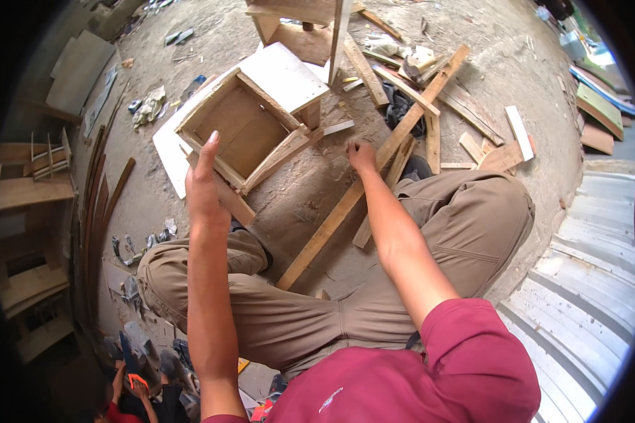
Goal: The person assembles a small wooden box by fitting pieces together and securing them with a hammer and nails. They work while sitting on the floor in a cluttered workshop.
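Left hand (pixel 206 185), fingers extended, steadies the square open wooden box frame (pixel 250 130) on the dirt floor (pixel 310 190). Right hand (pixel 362 156), closed, rests beside the long wooden slat (pixel 374 166). Brace the frame firmly.

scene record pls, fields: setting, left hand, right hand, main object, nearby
setting: person squatting on dusty ground strewn with wood offcuts
left hand: left hand raised, fingers straight, against the near edge of the box frame; grip unclear
right hand: right hand closed, knuckles up, beside the long plank; cannot tell what it holds
main object: open square wooden box frame, tilted, resting on a white board
nearby: loose slats, corrugated metal sheet at right
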Action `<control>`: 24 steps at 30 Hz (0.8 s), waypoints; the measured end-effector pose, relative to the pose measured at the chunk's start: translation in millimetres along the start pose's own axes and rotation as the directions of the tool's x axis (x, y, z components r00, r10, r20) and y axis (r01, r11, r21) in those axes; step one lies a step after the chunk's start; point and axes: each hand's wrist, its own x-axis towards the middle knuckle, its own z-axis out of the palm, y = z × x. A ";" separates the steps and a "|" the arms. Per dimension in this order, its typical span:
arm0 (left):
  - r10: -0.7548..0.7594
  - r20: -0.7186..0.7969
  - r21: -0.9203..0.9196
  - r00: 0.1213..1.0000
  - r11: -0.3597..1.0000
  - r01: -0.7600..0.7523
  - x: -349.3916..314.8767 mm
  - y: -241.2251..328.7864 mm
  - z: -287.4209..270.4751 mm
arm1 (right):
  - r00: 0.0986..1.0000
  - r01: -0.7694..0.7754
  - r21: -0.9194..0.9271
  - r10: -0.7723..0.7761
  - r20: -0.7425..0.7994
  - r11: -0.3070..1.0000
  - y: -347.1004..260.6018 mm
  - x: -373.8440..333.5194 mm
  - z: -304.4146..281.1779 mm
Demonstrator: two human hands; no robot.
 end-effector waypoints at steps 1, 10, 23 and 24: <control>-0.003 0.017 0.012 1.000 1.000 0.003 0.5 -1.7 5.8 | 0.998 -0.041 -0.025 0.040 -0.049 0.999 5.1 6.3 -14.2; -0.125 0.086 0.281 0.988 0.955 0.096 -4.1 -25.8 81.7 | 0.930 -0.195 0.463 0.313 -0.194 0.865 86.0 38.5 -119.4; 0.013 -0.040 0.536 0.999 0.844 0.010 -54.1 -65.6 60.4 | 0.967 -0.204 0.793 -0.007 0.254 0.574 -33.3 -10.0 -86.6; -0.002 -0.084 0.560 0.996 0.827 0.049 -57.1 -56.6 52.4 | 0.946 -0.200 0.799 -0.101 0.309 0.568 -50.1 -6.4 -79.8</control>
